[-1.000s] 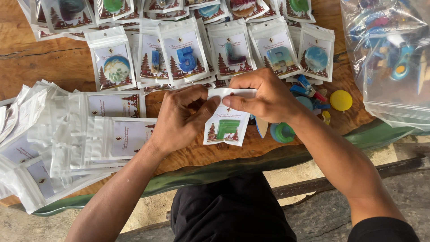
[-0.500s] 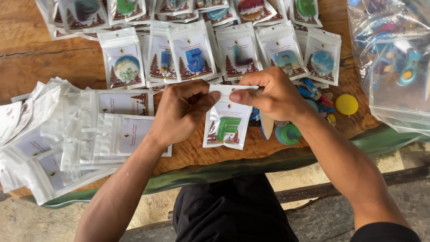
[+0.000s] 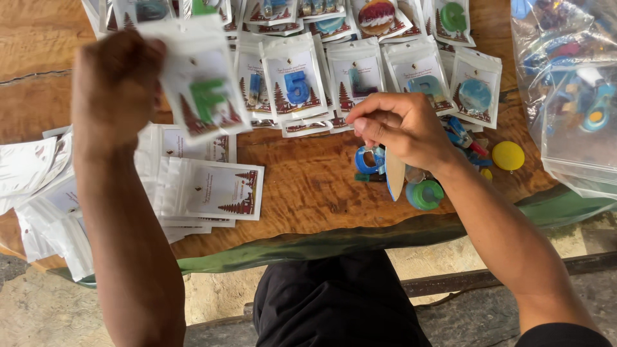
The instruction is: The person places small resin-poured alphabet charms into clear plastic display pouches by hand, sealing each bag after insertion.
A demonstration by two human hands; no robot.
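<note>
My left hand (image 3: 116,83) is raised at the upper left, blurred by motion, and grips a small white pouch (image 3: 202,83) with a green letter-shaped piece inside. My right hand (image 3: 402,128) hovers loosely curled over a small heap of loose coloured pieces (image 3: 398,173) on the wooden table (image 3: 308,186); it holds nothing that I can see. Rows of filled pouches (image 3: 295,77) with letters, a numeral and round pieces lie along the far side of the table.
A stack of flat white pouches (image 3: 193,186) lies at the left. A large clear plastic bag (image 3: 565,96) of coloured pieces sits at the right. A yellow disc (image 3: 508,155) and a green ring (image 3: 425,193) lie near the table's green front edge.
My left hand has lifted the green-letter pouch up and to the left, away from my right hand, which let go of it and stays over the loose pieces.
</note>
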